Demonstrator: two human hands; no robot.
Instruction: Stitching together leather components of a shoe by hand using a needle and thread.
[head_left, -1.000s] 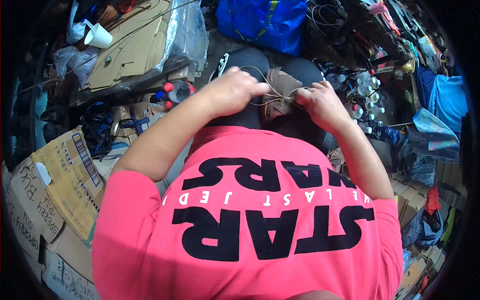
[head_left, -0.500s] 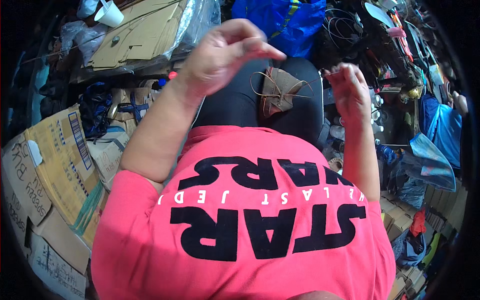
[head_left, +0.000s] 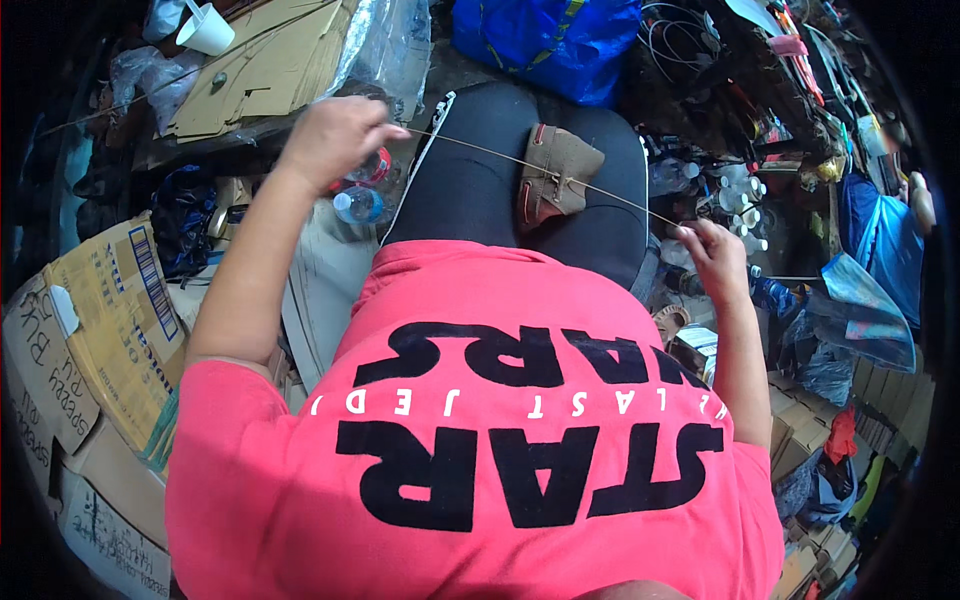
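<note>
Now | brown shoe upper [head_left: 572,160] | long axis near-to-far | red edge [head_left: 538,134] left

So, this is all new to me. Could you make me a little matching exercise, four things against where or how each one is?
Things
1. cup
2. thin cord
3. large bag
4. brown piece

Places, colours and states
A. pulled out straight between the left hand and the right hand
B. blue, beyond the knees
C. resting on the dark trousers
D. white, at the picture's upper left

Right pairs: 1-D, 2-A, 3-B, 4-C
</note>
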